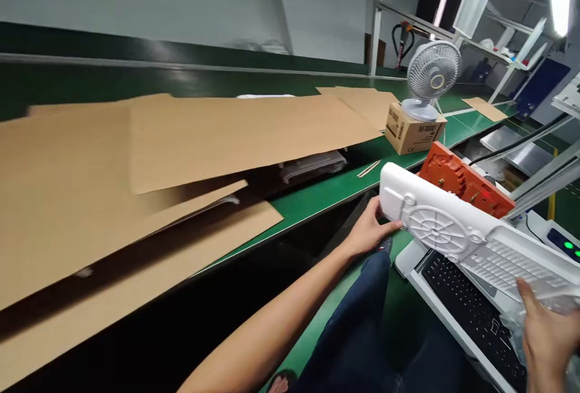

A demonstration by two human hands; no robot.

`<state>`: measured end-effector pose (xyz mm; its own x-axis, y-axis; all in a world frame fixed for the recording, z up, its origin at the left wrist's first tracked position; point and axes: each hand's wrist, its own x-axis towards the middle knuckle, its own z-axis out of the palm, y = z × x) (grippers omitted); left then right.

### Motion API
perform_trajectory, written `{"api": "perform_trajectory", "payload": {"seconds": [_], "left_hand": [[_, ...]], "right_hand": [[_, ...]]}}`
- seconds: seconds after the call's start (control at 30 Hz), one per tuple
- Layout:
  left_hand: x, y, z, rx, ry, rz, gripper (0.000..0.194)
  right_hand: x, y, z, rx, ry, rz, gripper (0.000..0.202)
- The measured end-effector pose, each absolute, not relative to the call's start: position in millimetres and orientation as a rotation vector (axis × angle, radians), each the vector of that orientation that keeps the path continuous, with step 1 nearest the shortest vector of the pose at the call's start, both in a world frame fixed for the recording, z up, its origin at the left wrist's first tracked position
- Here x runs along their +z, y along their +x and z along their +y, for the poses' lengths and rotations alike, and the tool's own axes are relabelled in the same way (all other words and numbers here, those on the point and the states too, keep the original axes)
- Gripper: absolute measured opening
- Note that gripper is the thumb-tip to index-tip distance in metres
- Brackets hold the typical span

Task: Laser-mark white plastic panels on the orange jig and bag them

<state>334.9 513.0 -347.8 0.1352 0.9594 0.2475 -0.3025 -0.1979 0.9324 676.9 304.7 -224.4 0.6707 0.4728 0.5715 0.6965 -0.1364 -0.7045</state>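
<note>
White plastic panel [483, 248] sits around 4 o'clock, left hand [372, 227] pinching its 10 o'clock end, right hand [550, 329] pinching toward 4. If that clear wrap [513, 323] by the right thumb's slippery, it could clonk the keyboard [466, 305], imo.

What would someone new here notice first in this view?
Probably the long white panel, held in the left hand and right hand over a black keyboard. The orange plate behind it stands out, as do the big cardboard sheets at left and the fan on a box, upper right.
</note>
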Motion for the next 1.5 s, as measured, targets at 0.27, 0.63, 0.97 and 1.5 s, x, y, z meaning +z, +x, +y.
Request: {"api": "perform_trajectory", "payload": {"seconds": [0.27,0.63,0.97,1.5], "left_hand": [[-348.6,356.7,633.8,1.291,1.451,1.002,0.095],[-342.8,390.4,744.7,1.13,1.631,1.292,0.086],[-353.8,404.3,773.2,1.113,1.654,1.282,0.093],[-345.0,407.4,786.6,1.047,1.778,1.182,0.073]], "right_hand": [[-235.8,687.0,355.4,-0.219,-2.231,-0.908,0.087],[-255.2,709.8,418.0,-0.269,-2.51,-1.027,0.055],[-262.1,716.5,435.2,-0.276,-2.524,-1.038,0.053],[-273.4,741.6,457.4,-0.07,-2.577,-1.022,0.042]]}}
